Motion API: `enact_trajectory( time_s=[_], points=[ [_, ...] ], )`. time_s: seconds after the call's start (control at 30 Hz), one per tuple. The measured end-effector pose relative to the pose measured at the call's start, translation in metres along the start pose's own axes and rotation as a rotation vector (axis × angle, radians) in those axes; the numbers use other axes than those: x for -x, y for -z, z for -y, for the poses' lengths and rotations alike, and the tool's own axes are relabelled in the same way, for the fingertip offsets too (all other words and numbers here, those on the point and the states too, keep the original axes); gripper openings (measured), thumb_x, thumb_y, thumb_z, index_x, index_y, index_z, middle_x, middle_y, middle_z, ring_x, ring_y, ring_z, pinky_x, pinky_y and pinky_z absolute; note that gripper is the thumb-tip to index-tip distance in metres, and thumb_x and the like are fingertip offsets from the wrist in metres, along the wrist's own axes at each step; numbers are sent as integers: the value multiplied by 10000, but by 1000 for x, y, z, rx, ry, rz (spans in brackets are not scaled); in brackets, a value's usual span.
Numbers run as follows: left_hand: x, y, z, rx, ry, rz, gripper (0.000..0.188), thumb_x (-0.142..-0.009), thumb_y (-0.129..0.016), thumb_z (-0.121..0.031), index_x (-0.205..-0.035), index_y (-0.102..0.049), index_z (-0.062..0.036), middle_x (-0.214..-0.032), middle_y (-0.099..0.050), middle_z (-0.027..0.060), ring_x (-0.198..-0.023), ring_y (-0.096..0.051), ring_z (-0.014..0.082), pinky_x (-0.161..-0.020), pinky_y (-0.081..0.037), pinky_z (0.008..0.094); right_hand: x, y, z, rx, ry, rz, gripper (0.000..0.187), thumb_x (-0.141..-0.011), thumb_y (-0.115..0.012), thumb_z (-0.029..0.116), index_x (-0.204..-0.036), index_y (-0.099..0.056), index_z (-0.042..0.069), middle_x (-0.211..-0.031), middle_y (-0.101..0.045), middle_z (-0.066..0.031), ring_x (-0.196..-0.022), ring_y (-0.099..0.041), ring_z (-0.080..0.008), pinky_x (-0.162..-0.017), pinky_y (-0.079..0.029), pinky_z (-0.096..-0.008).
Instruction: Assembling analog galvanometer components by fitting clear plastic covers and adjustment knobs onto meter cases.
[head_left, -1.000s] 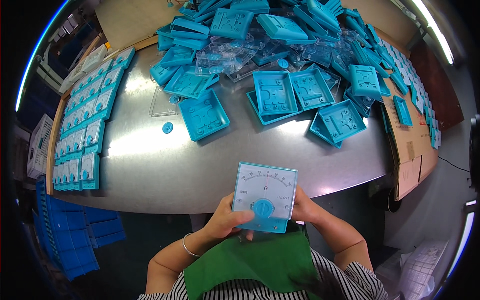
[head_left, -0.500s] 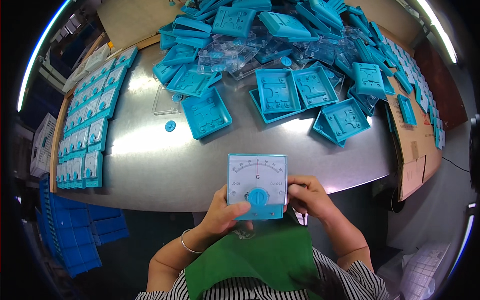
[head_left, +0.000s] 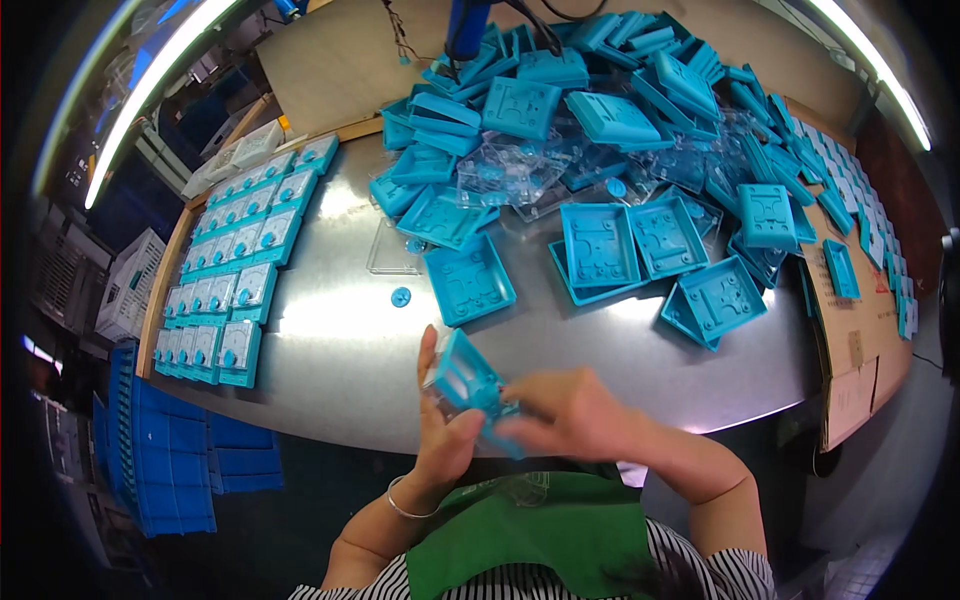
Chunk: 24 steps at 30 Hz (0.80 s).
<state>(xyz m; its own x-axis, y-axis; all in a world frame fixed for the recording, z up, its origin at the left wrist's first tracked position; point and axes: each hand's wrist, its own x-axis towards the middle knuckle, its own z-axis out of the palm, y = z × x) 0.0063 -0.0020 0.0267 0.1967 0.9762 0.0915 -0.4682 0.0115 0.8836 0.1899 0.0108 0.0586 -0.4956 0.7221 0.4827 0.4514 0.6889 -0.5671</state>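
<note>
My left hand (head_left: 441, 432) grips a turquoise galvanometer (head_left: 466, 377) above the table's front edge. Its thumb lies on the near side and its fingers are behind. The meter is tilted, with its turquoise underside turned toward my right and its clear-fronted face away to the left. Close against its right side is my right hand (head_left: 575, 415), smeared by motion; whether its fingers grip or only touch the meter cannot be made out. Beyond the meter lie a turquoise open case (head_left: 470, 281) and a small round turquoise knob (head_left: 401, 297).
A heap of turquoise cases (head_left: 522, 108) and clear covers (head_left: 510, 170) fills the far side of the metal table (head_left: 340, 350). Finished-looking meters (head_left: 240, 352) stand in rows at left. Cardboard (head_left: 852, 385) lies at right, and blue crates (head_left: 170, 450) stand below left.
The meter has been turned from face up toward me onto its side, showing its underside. My right hand has moved left across it. The whole view has shifted.
</note>
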Motion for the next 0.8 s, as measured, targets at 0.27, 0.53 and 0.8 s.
enact_trajectory(
  time_s=[0.27,0.53,0.8],
  points=[
    [6,30,-5,28,-77,-7,1156,-663,-820,-385,-1490,-32,-204,-1366,-390,124,-1176,-498,279,-959,-467,424,-41,-30,-71,406,-14,-85,172,-796,-651,135,-901,-592,11,-943,-579,-122,-742,-618,-300,-578,-502,-396],
    [5,39,-19,130,21,26,1219,-602,-838,-463,-1486,-60,-150,-1373,-375,149,-1180,-477,251,-989,-426,418,35,46,-38,-902,-1057,-81,201,-892,-604,211,-830,-581,22,-659,-626,-113,-419,-474,-61,-355,-291,-182],
    [-3,27,-17,62,110,140,1203,-580,-871,-342,-1482,-98,-147,-1327,-406,112,-1178,-470,244,-961,-448,410,28,29,-23,271,-316,120,577,-684,-759,229,-1199,-552,74,-1231,-499,-211,-1101,-503,-358,-809,-491,-433]
  ],
)
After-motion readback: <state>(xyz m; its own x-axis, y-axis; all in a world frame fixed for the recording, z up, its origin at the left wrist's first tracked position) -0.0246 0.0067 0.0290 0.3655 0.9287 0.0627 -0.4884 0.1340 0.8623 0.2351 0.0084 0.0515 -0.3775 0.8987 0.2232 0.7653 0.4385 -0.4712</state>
